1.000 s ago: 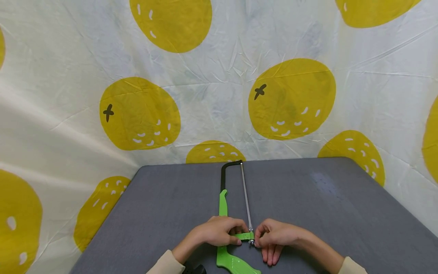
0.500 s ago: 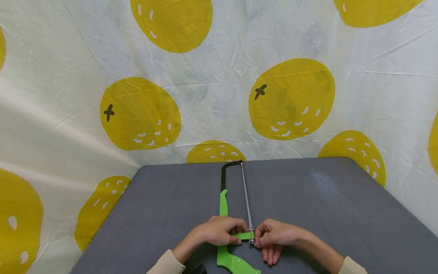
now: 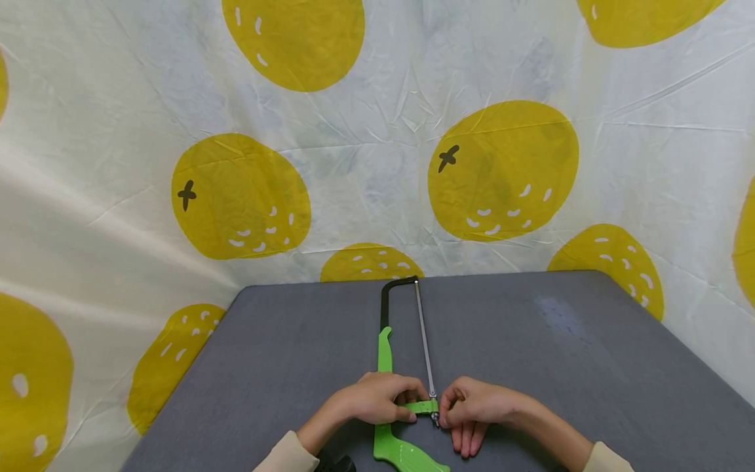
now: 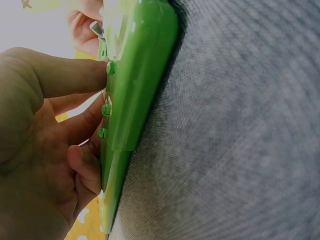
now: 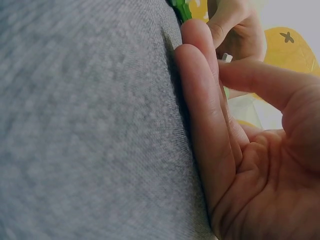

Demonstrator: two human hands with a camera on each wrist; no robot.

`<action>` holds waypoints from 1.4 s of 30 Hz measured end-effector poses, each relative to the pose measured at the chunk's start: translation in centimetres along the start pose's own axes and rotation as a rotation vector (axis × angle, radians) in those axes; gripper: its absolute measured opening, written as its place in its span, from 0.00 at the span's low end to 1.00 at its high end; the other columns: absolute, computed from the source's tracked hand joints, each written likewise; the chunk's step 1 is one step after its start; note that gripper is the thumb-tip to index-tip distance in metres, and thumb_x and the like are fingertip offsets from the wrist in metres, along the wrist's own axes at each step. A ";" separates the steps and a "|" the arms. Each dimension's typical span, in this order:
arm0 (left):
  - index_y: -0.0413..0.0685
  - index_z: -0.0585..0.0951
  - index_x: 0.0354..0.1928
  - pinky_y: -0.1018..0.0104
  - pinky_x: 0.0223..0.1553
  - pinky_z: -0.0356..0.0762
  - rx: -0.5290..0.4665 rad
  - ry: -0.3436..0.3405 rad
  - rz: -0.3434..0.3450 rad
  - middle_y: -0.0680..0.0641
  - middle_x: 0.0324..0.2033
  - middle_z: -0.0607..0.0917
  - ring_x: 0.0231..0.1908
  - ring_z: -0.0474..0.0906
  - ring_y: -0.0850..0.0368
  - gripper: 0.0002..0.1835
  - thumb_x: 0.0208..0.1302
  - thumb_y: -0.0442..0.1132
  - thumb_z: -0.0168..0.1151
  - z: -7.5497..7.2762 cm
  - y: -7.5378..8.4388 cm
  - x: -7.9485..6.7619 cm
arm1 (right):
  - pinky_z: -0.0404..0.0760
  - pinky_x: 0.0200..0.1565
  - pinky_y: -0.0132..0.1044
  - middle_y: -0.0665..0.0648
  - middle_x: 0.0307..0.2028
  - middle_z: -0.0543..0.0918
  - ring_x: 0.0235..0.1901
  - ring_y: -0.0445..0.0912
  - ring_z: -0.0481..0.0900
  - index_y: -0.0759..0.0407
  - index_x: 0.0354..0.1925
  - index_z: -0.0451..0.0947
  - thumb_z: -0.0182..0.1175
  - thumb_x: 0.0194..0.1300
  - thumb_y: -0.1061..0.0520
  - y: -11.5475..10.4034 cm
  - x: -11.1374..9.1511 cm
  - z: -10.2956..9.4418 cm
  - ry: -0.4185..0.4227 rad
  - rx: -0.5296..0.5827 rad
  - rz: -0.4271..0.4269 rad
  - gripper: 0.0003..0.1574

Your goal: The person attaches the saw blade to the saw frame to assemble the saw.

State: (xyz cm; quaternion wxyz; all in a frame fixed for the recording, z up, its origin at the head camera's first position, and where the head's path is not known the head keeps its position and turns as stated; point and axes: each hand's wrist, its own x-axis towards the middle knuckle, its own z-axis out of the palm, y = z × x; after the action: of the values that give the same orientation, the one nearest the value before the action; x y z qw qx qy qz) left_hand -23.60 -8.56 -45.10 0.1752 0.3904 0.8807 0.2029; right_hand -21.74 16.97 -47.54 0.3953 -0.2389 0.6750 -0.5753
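A hacksaw with a green handle and black front frame lies flat, its thin blade on the right side. My left hand reaches over the frame and grips the short green arm at the blade's near end. In the left wrist view, thumb and fingers lie along the green body. My right hand pinches at the metal wing nut with thumb and index finger. Its other fingers are stretched out along the tabletop. The pinch itself is partly hidden in the right wrist view.
The grey cloth-covered table runs back to a white curtain printed with yellow fruit. A dark object shows at the bottom edge, beside the left sleeve.
The wing nut has turned slightly at the right fingertips. Both hands and the hacksaw stay in nearly the same place.
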 end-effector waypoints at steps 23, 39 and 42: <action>0.68 0.84 0.53 0.74 0.39 0.71 -0.003 -0.001 -0.008 0.67 0.36 0.84 0.34 0.75 0.77 0.13 0.68 0.46 0.69 0.0 0.1 0.0 | 0.82 0.21 0.31 0.53 0.20 0.86 0.17 0.38 0.85 0.66 0.37 0.81 0.61 0.73 0.54 -0.4 0.1 0.1 0.022 0.011 0.029 0.14; 0.69 0.83 0.53 0.74 0.39 0.72 0.001 -0.007 -0.003 0.67 0.37 0.84 0.35 0.76 0.77 0.13 0.69 0.46 0.69 0.0 0.1 -0.1 | 0.83 0.22 0.31 0.53 0.21 0.86 0.19 0.37 0.85 0.65 0.38 0.81 0.56 0.72 0.59 -0.5 -0.1 0.0 -0.003 0.006 0.030 0.11; 0.69 0.83 0.53 0.74 0.39 0.71 -0.001 -0.008 -0.005 0.68 0.36 0.83 0.35 0.75 0.77 0.13 0.69 0.46 0.69 -0.1 0.2 -0.1 | 0.83 0.22 0.31 0.53 0.21 0.86 0.19 0.37 0.85 0.66 0.40 0.82 0.54 0.71 0.60 -0.6 -0.2 0.0 -0.007 0.004 0.030 0.12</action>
State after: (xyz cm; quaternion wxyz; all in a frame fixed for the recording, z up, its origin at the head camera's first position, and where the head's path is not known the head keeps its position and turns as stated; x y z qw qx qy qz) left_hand -23.48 -8.54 -44.95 0.1794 0.3888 0.8809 0.2016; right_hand -21.71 17.05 -46.95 0.4066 -0.2299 0.6759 -0.5701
